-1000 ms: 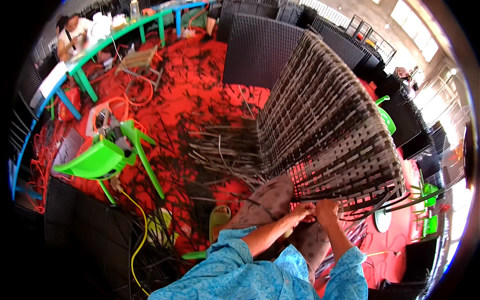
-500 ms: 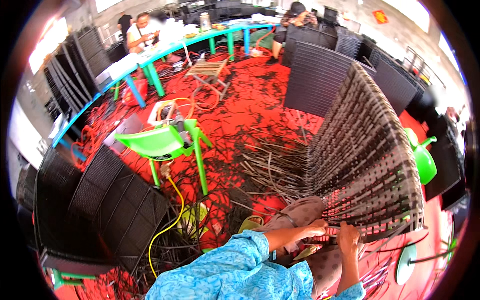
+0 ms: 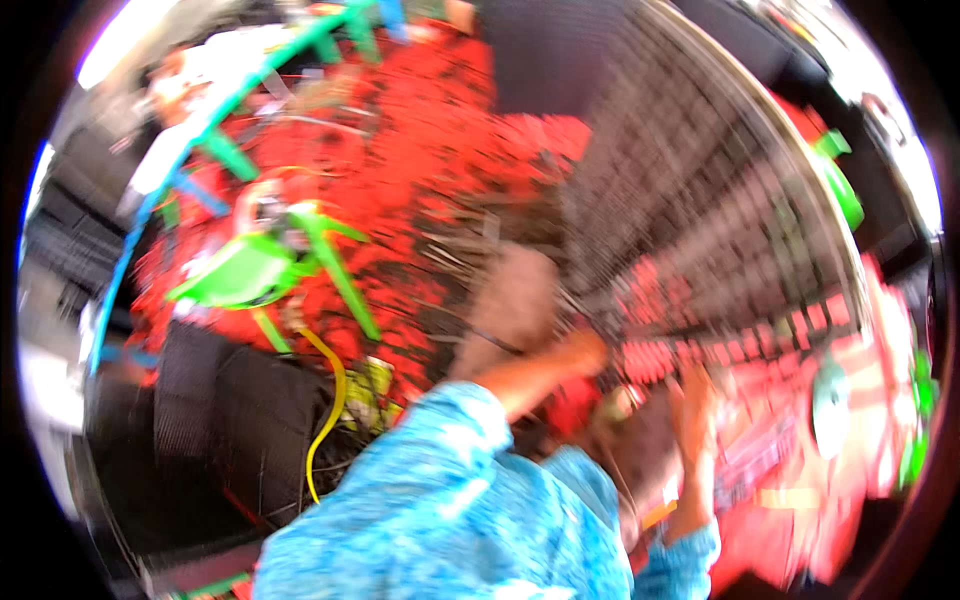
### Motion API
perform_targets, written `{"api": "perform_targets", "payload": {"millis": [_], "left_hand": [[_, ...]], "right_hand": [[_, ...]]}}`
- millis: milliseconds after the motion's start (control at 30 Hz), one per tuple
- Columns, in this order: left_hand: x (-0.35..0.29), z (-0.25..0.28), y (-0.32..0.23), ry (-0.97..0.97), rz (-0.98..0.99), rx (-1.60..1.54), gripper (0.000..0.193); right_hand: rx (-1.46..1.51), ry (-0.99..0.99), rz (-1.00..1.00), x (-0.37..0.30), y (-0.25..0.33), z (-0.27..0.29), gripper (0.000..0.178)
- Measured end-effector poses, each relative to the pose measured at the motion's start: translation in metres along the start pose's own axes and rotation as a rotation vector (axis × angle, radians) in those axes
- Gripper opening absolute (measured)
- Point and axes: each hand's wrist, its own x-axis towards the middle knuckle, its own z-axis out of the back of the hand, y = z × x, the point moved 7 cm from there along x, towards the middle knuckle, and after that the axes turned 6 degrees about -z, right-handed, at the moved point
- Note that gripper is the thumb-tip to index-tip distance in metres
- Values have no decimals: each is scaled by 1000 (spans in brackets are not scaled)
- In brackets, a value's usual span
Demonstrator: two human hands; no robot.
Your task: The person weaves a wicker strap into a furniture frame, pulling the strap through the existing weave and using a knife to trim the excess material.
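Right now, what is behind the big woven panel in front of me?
Behind the woven panel, red floor shows through the lower gaps, and a green object appears past its right edge. The rest is covered by the dense weave; blur hides details.

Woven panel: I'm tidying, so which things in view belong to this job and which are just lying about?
Seems part of the job: woven panel, probably the loose strips beside it, left hand, right hand.
Seems just lying about: green chair, yellow cable.
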Motion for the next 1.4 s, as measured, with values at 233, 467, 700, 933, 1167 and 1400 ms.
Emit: {"api": "perform_targets", "payload": {"millis": [233,467,700,933,1167,1400], "left_hand": [[-59,-46,42,456,141,373,22],[-84,-45,62,731,271,612,39],[-67,39,32,128,251,102,38],[-40,139,-64,-687,43,-470,35],[-16,123,-69,-818,37,-768,24],[-9,97,-75,-822,36,-1007,36]], "right_hand": [[422,-321,-477,-24,-39,35,56],[762,-219,-545,23,-20,32,41],[917,-222,-473,24,-32,20,22],[1268,-70,-478,21,-32,15,23],[1382,-57,-538,24,-36,14,34],[1271,-92,-516,27,-52,13,20]]}}
